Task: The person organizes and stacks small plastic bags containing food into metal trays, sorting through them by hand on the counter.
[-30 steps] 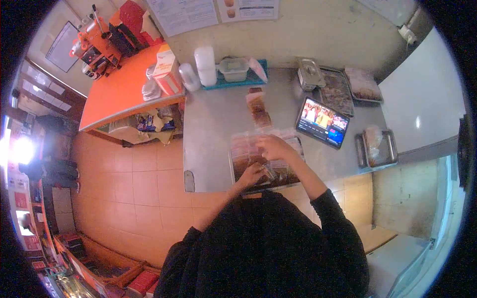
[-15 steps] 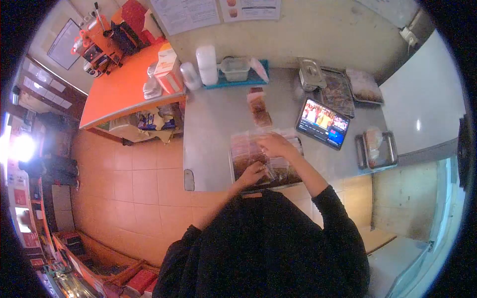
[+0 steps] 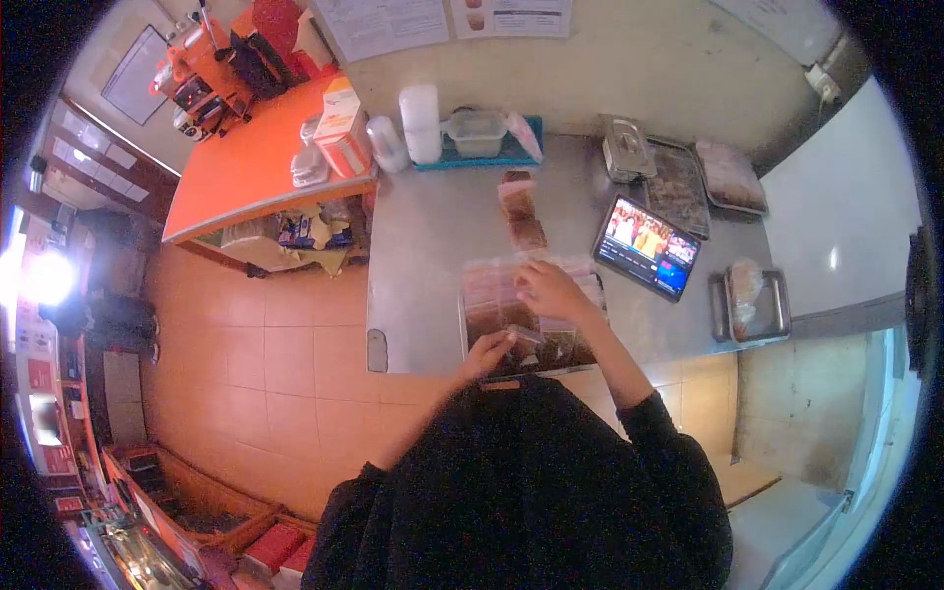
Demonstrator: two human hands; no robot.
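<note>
A tray at the metal table's front edge holds several clear plastic bags with brown contents and pinkish tops. My left hand is closed at the tray's near side, its fingertips pinching the edge of a small clear bag. Over the middle of the tray, my right hand has its fingers bent and drawn together above the bags; whatever they grip is too small to make out. Beyond the tray lies a row of brown filled bags.
A tablet showing video lies right of my right hand. Behind it are a lidded steel container and filled trays. A small steel tray is at the right. A teal tray with plastic tubs stands at the back.
The view has shifted slightly. My right hand has drawn its fingers in from a more outstretched pose. The small bag at my left fingertips now lies more sideways.
</note>
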